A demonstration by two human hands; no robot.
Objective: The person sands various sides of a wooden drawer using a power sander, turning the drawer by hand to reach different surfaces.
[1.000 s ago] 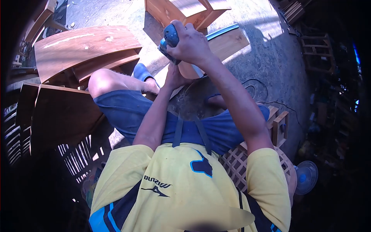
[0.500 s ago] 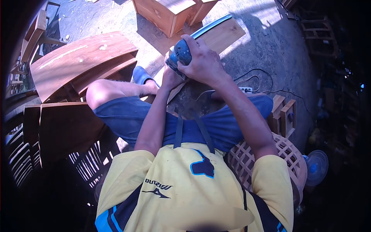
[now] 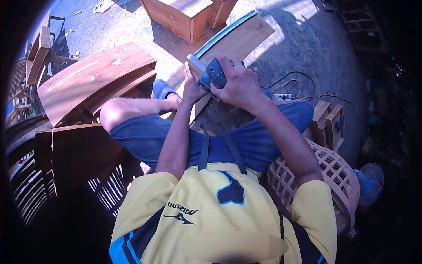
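Note:
My right hand (image 3: 244,87) is wrapped over the top of a blue electric sander (image 3: 216,72). The sander sits against the near end of a wooden panel (image 3: 241,40), which has a pale end strip and a bright bluish band along its curved upper edge. At that same end, my left hand (image 3: 193,87) grips the panel from the left, its fingers pointing up along the wood. The sander partly hides where the left fingers meet the panel. Both hands are in front of my crossed legs, close together.
A curved reddish wooden piece (image 3: 96,75) lies on the left, a wooden cabinet (image 3: 176,17) stands ahead. On the right are a power strip (image 3: 282,97) with cables, small wooden drawers (image 3: 329,123), a lattice-sided wooden piece (image 3: 325,167) and a fan (image 3: 370,185).
The sander and my right hand have moved down and slightly right along the panel's end, uncovering the pale end strip. My left hand stays at the panel; the view has shifted slightly.

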